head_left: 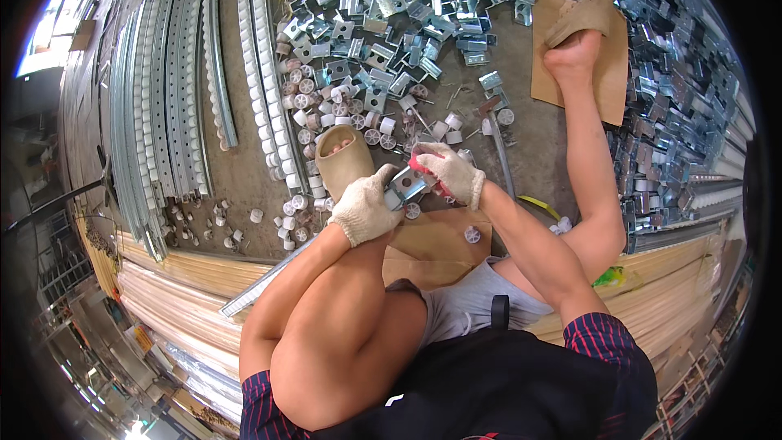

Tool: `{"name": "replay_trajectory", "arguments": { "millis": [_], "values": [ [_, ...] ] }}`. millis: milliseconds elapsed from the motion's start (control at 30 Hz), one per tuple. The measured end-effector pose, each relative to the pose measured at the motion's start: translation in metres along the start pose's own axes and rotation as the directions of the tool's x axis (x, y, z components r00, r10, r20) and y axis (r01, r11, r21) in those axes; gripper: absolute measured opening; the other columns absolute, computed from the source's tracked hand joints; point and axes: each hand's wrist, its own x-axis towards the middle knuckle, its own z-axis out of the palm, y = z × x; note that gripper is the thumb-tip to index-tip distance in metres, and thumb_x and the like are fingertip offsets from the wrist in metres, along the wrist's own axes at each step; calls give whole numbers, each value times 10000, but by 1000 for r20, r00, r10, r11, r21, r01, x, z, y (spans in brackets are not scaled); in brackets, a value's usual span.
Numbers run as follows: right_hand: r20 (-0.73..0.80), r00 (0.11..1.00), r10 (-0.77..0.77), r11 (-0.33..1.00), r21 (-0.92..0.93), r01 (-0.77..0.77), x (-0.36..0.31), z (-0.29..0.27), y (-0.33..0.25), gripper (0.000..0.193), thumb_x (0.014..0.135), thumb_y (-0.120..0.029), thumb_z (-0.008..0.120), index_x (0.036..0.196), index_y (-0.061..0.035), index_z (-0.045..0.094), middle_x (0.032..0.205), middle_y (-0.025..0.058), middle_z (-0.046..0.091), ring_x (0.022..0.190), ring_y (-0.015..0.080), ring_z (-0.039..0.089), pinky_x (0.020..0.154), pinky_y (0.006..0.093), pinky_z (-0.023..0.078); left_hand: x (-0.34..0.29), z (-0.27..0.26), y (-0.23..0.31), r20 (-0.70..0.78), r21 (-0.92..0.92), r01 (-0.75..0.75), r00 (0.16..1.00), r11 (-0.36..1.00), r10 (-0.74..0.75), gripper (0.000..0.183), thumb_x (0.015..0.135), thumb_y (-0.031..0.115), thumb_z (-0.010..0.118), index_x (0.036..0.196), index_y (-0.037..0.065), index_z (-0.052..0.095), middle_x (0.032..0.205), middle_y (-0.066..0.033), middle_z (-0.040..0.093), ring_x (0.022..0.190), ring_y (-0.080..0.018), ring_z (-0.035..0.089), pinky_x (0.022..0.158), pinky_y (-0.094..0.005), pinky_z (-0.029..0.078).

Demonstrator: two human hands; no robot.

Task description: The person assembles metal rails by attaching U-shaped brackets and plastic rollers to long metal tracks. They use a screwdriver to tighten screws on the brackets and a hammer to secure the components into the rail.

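Note:
My left hand (364, 205), in a cream knitted glove, grips a small silvery metal bracket (406, 185) with a hole in its face. From the other side my right hand (452, 173), gloved too with red at the fingers, has its fingers closed at the bracket's upper right edge. Whatever its fingertips cover there is hidden. Below the bracket lies a small white roller wheel (412, 210), close to a brown cardboard sheet (436, 257). Just beyond my right hand rests a hammer (499, 147) with a rusty head.
Loose metal brackets (423, 12) are heaped ahead, with more piled at the right (672, 90). White roller wheels (326, 110) lie scattered near my sandalled left foot (342, 151). Long roller rails (269, 73) run along the left. My right foot (577, 53) is on cardboard (547, 73).

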Motion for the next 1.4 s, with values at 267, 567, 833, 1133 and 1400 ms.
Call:
{"name": "replay_trajectory", "arguments": {
  "millis": [267,567,833,1133,1400],
  "values": [
    [-22,1000,4,1000,8,-4,-1,3,-7,205,1040,-269,589,1000,-84,666,715,-28,571,530,67,490,460,256,378,1,-1,4,-22,48,32,999,998,-31,602,790,244,826,1308,49,589,1020,-265,750,1014,-461,723,881,-519,581],
    [-173,983,-61,996,53,71,-12,-25,12,410,1093,-453,601,1349,-132,602,869,24,683,666,82,613,536,261,492,10,-1,-12,28,-24,-11,1000,1000,12,614,763,243,808,1295,46,573,1007,-268,745,1017,-466,715,888,-514,574],
    [-669,614,-419,405,-743,-534,-44,-102,83,372,928,-303,746,1177,-60,614,1185,215,684,1084,431,691,922,535,558,30,-26,-24,-34,2,9,999,1000,-9,566,743,289,836,1206,54,610,1009,-238,731,1034,-446,708,914,-501,553],
    [-407,913,26,999,-26,-40,-81,-60,51,234,1120,-182,496,1291,-142,650,763,11,570,577,138,547,513,283,433,40,-24,-42,-54,42,3,999,999,0,660,717,296,829,1294,57,616,1133,-248,706,1143,-445,658,1027,-493,501],
    [-265,937,-227,936,-324,136,-89,-31,44,477,1094,-88,490,1560,-150,570,933,-11,686,765,80,571,736,234,488,32,-31,-26,-57,51,2,998,999,1,707,716,289,833,1338,48,600,1214,-268,681,1249,-456,601,1104,-485,439]
  ]
}}
